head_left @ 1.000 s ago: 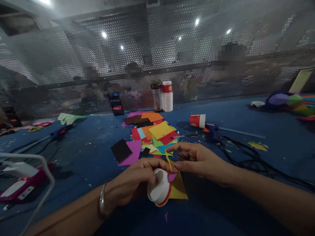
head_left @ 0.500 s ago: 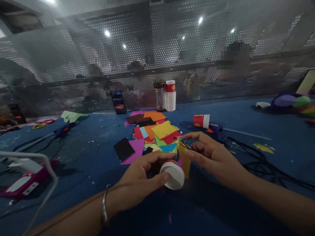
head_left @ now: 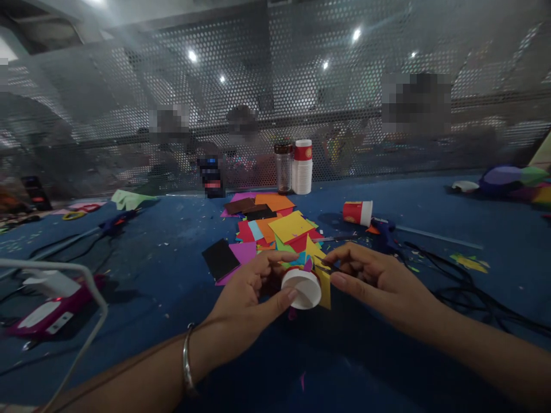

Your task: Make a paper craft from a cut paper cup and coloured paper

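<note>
My left hand (head_left: 258, 292) is closed around a small paper cup (head_left: 301, 289), its white open mouth tilted towards me. A bit of purple paper (head_left: 308, 264) stands up at the cup's far side. Right beside the cup a yellow piece of paper (head_left: 325, 289) sticks out; whether it is fixed to the cup cannot be made out. My right hand (head_left: 365, 272) pinches a thin dark pointed tool (head_left: 322, 262), its tip at the yellow paper. Fingers hide most of the tool, and its kind is unclear.
Coloured paper sheets (head_left: 288, 226) lie piled ahead. A red-and-white cup (head_left: 357, 213) lies by a blue glue gun (head_left: 384, 228) and black cables (head_left: 456, 287). A cup stack (head_left: 303, 172) and jar (head_left: 283, 169) stand behind. At left sit another glue gun (head_left: 116, 222) and a magenta power strip (head_left: 47, 315).
The cup has tipped so its mouth faces more upward. My right fingers have drawn closer together, and the dark tool now points at the yellow paper beside the cup.
</note>
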`<control>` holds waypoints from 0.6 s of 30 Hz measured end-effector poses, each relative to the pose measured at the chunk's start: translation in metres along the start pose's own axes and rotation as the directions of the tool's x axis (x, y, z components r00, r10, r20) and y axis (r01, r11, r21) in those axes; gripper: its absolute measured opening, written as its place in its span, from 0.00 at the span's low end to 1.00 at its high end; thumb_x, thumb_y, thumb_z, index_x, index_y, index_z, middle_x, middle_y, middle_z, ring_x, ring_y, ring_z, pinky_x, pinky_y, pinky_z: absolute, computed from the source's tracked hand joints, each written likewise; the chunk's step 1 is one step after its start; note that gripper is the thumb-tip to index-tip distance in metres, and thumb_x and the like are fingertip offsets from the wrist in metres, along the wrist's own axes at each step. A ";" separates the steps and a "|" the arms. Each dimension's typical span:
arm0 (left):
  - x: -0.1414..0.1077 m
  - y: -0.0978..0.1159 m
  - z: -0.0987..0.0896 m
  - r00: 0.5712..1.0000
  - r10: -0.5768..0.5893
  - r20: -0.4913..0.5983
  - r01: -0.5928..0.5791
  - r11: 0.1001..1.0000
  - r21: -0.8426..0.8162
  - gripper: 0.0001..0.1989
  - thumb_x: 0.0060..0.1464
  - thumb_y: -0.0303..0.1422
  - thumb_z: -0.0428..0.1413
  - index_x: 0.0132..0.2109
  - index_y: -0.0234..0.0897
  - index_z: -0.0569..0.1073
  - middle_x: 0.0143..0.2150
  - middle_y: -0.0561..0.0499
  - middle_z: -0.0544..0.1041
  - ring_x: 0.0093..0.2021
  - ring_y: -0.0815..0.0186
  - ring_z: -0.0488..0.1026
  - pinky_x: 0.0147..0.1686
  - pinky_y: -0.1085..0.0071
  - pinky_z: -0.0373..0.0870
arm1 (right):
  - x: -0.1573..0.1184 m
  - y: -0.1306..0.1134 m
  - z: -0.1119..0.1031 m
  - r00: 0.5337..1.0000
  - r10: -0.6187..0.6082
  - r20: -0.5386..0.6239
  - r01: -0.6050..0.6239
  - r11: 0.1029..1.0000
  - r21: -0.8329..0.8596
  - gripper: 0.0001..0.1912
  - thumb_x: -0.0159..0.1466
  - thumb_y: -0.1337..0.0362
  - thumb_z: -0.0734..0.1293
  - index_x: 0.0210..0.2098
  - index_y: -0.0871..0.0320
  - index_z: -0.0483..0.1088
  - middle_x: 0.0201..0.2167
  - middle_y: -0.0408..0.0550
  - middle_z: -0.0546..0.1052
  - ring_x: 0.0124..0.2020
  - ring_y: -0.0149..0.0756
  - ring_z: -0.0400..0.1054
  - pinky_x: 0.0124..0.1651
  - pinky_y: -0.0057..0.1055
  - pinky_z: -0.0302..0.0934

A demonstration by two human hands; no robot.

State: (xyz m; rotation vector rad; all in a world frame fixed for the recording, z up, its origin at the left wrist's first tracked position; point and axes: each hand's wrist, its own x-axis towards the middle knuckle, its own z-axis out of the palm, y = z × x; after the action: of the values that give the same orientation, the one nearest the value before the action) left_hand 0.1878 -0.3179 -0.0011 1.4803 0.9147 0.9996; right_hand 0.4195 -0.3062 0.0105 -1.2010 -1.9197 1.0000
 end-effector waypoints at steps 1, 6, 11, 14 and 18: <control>0.000 0.000 0.001 1.000 0.005 -0.004 -0.005 1.000 0.004 0.18 0.54 0.31 0.61 0.52 0.42 0.69 0.44 0.50 0.77 0.44 0.64 0.74 0.43 0.67 0.71 | 0.000 0.000 0.000 1.000 0.005 0.012 -0.005 1.000 -0.001 0.18 0.64 0.48 0.66 0.44 0.55 0.71 0.27 0.43 0.70 0.25 0.31 0.61 0.27 0.28 0.54; -0.002 0.002 0.004 0.998 0.053 -0.030 -0.050 0.993 0.105 0.15 0.54 0.28 0.60 0.48 0.41 0.67 0.41 0.51 0.75 0.41 0.65 0.72 0.42 0.67 0.70 | 0.000 -0.003 0.000 0.996 0.013 0.086 -0.014 1.000 0.010 0.17 0.64 0.50 0.66 0.43 0.55 0.72 0.32 0.45 0.74 0.29 0.33 0.64 0.29 0.28 0.57; -0.003 0.003 0.005 0.995 0.077 -0.062 -0.066 0.984 0.168 0.15 0.52 0.25 0.58 0.45 0.41 0.65 0.40 0.52 0.73 0.40 0.66 0.71 0.42 0.66 0.69 | -0.001 -0.004 -0.001 0.992 -0.003 0.123 0.004 1.000 -0.015 0.17 0.64 0.49 0.65 0.42 0.55 0.73 0.31 0.44 0.74 0.30 0.33 0.65 0.31 0.28 0.57; -0.004 0.004 0.005 0.995 0.080 -0.068 -0.066 0.982 0.179 0.14 0.51 0.25 0.58 0.44 0.40 0.65 0.40 0.51 0.73 0.40 0.65 0.71 0.41 0.66 0.69 | -0.001 -0.003 -0.002 0.992 -0.019 0.123 0.026 0.998 -0.053 0.17 0.65 0.49 0.65 0.42 0.55 0.73 0.31 0.44 0.73 0.30 0.33 0.65 0.30 0.29 0.57; -0.004 0.003 0.004 0.991 0.122 -0.049 -0.107 0.966 0.236 0.12 0.52 0.25 0.58 0.42 0.40 0.66 0.39 0.52 0.73 0.38 0.66 0.71 0.39 0.67 0.68 | -0.001 -0.004 -0.001 0.993 -0.048 0.112 0.058 0.994 -0.090 0.16 0.64 0.49 0.65 0.39 0.55 0.73 0.29 0.44 0.72 0.29 0.33 0.64 0.29 0.28 0.57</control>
State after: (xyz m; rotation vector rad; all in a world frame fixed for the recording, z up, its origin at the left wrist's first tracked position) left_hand 0.1899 -0.3237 0.0013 1.7226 1.0289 1.0564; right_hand 0.4192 -0.3074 0.0142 -1.1612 -2.0936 0.9763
